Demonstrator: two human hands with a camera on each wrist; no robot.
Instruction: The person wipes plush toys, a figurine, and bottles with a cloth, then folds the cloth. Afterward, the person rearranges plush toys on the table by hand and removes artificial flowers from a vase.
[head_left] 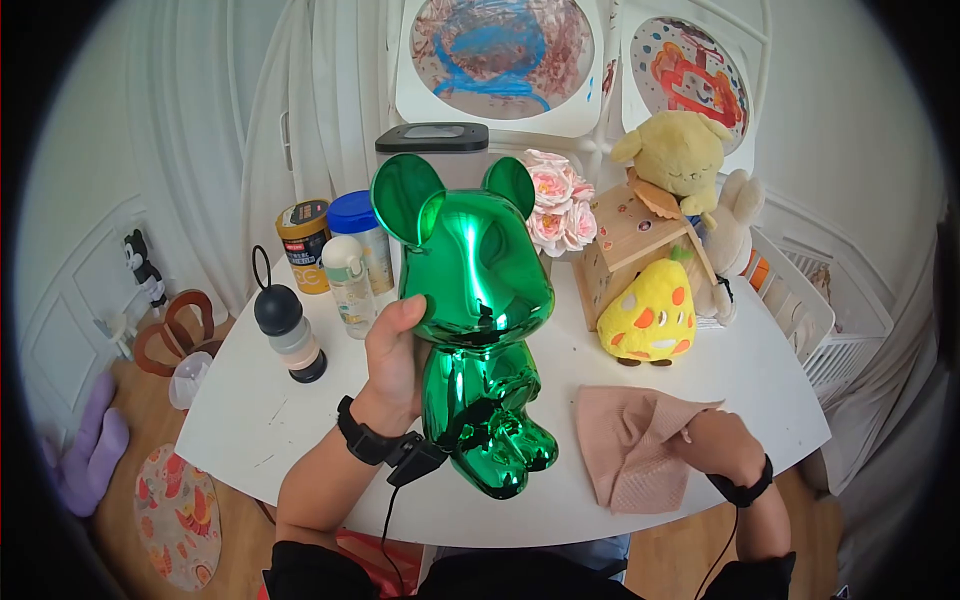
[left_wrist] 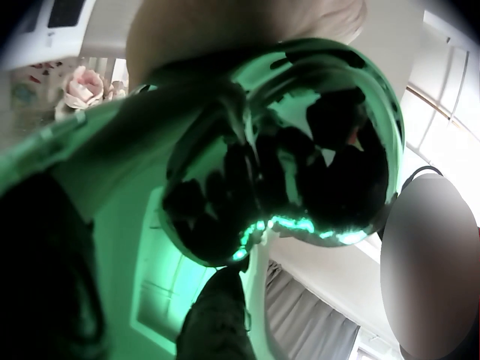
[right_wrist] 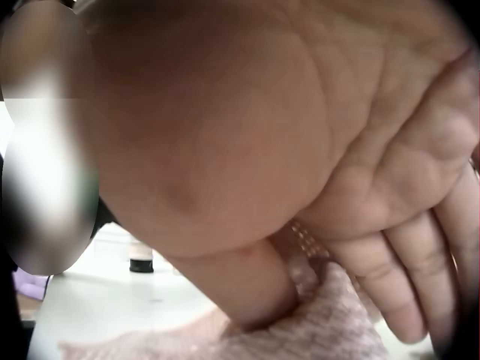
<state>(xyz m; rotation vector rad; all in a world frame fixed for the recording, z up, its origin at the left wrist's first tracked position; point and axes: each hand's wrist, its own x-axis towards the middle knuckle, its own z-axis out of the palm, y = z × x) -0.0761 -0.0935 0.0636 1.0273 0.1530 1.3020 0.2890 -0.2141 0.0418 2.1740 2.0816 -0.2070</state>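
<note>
A shiny green bear figure (head_left: 480, 270) is held up above the white table by my left hand (head_left: 397, 365), whose thumb lies on its side below the ear; most fingers are hidden behind it. In the left wrist view the glossy green surface (left_wrist: 322, 150) fills much of the picture. My right hand (head_left: 720, 447) pinches a pink cloth (head_left: 635, 450) at the table's front right. In the right wrist view the thumb of the right hand (right_wrist: 247, 150) meets the bunched cloth (right_wrist: 322, 322), with other fingers extended beside it.
A black-topped bottle (head_left: 290, 330), a clear bottle (head_left: 350, 285) and a yellow-lidded tin (head_left: 304, 245) stand at the left of the table (head_left: 240, 420). Behind the figure are pink flowers (head_left: 560, 205). A wooden house (head_left: 625, 240) and a yellow plush (head_left: 650, 318) stand at the right.
</note>
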